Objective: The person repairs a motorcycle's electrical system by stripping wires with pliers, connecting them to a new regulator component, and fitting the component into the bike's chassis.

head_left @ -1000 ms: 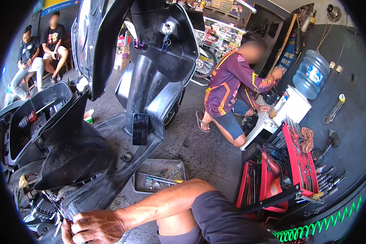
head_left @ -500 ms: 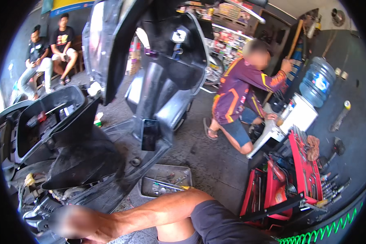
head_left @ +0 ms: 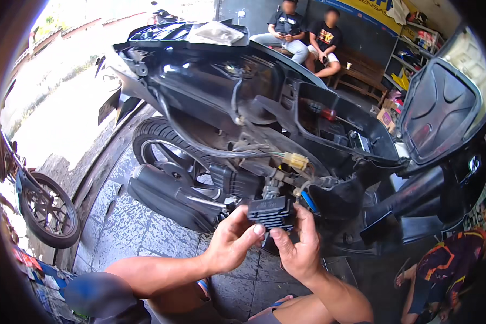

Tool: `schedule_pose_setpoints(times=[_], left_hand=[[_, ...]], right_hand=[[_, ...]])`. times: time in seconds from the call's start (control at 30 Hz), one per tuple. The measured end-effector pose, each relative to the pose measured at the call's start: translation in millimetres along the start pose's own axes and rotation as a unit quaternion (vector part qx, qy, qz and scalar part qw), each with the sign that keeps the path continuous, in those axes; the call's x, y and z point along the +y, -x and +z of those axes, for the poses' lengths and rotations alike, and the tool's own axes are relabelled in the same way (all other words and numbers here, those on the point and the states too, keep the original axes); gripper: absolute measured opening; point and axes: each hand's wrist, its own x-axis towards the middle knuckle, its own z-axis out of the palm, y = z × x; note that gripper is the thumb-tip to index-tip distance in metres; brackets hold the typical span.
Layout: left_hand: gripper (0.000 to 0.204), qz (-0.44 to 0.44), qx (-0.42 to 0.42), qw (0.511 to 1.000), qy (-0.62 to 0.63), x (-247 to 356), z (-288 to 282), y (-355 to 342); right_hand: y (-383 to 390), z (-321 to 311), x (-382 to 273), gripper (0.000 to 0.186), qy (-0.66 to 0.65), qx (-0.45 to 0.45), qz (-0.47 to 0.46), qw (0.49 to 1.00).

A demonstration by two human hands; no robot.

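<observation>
- Far left, here's a parked motorbike's front wheel (head_left: 51,213), upright near the pale kerb.
- Moving across, the scooter's rear tyre (head_left: 144,143), standing over the wet-looking grey tiles.
- Now the left hand (head_left: 232,245): fingers closed on the block's left side, thumb at its lower edge.
- Centre stage, the black finned block (head_left: 269,212), held up between both hands, in front of the scooter's exposed flank, ribs in plain sight!
- Just above it, a yellowish connector (head_left: 296,160) on the end of dark cabling.
- And the right hand (head_left: 299,251), gripping the block's right side, forefinger along the edge, thumb below.
- Further right, the open storage bin (head_left: 378,158), a red-handled tool (head_left: 328,114) lying inside.
- Beyond that, the raised seat (head_left: 440,116), and below it a crouching person (head_left: 448,264), patterned shirt, near the rim.
</observation>
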Motion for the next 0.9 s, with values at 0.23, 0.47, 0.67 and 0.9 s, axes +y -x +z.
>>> schedule_pose_setpoints(times=[0.23,0.47,0.67,0.9], left_hand=[[0.026,-0.034,-0.029,0.999,0.026,-10.9,-23.4,-39.9],[0.028,-0.068,-0.018,0.991,0.117,-23.3,-33.0,-43.9],[0.023,-0.044,-0.011,0.996,0.082,-24.2,-26.8,-47.2],[0.029,0.015,0.048,0.999,0.018,-24.0,-9.5,-53.5]], right_hand=[[-0.8,4.5,0.5,0.068,0.213,-0.017,-0.009,0.977],[6.2,5.3,1.0,0.062,0.28,-0.035,-0.114,0.953],[5.5,-3.8,-6.0,0.048,0.361,-0.031,-0.145,0.921],[11.2,-12.2,2.3,0.047,0.333,-0.054,-0.087,0.938]])
